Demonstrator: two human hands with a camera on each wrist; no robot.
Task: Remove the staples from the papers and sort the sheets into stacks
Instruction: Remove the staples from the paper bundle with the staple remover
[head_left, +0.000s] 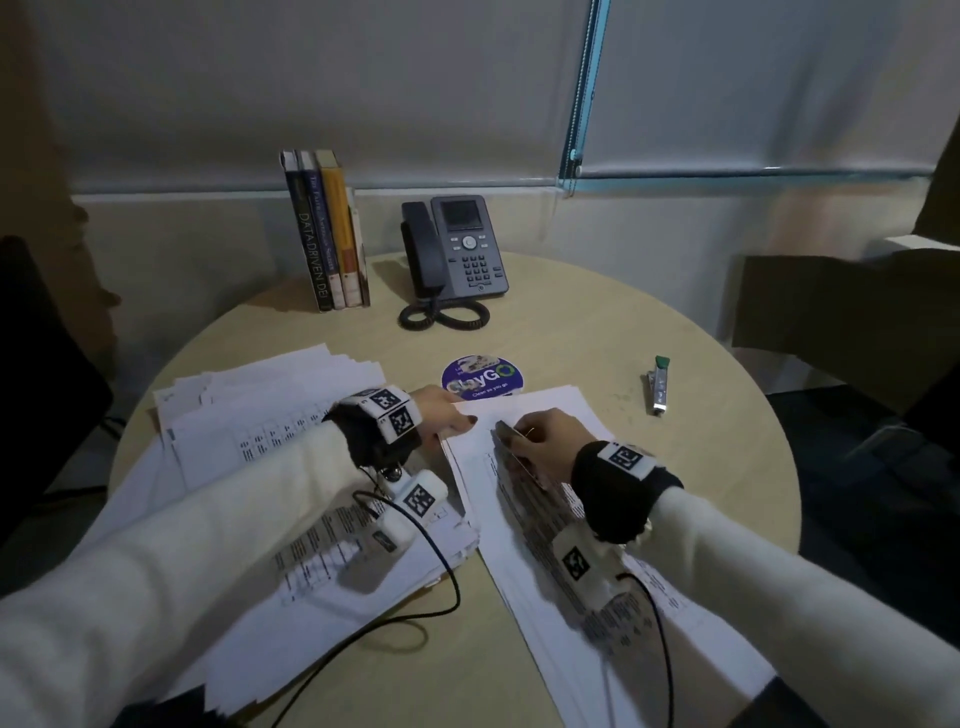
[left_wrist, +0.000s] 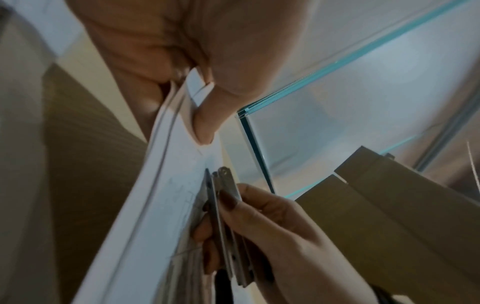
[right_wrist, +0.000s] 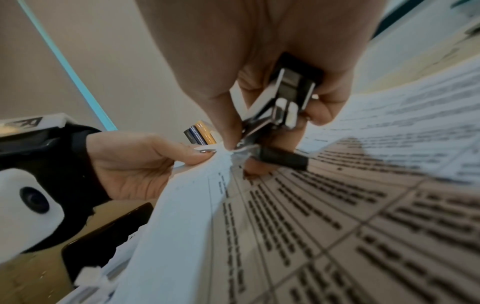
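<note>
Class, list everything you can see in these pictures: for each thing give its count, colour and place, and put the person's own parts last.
Round light wooden table: one, beige, under everything.
Upright books: about four, dark, blue, yellow and pale spines, far left of table.
Dark grey desk phone: one, far middle, coiled cord in front.
Round purple sticker: one, table centre.
Small metal tool with green tip: one, silver, right of table.
Loose pile of printed white sheets: one, left.
Stapled white printed papers: one set, right of centre.
Metal staple remover: one, silver and black, at the papers' corner.
Left hand: pinches the papers' corner.
Right hand: grips the staple remover.
</note>
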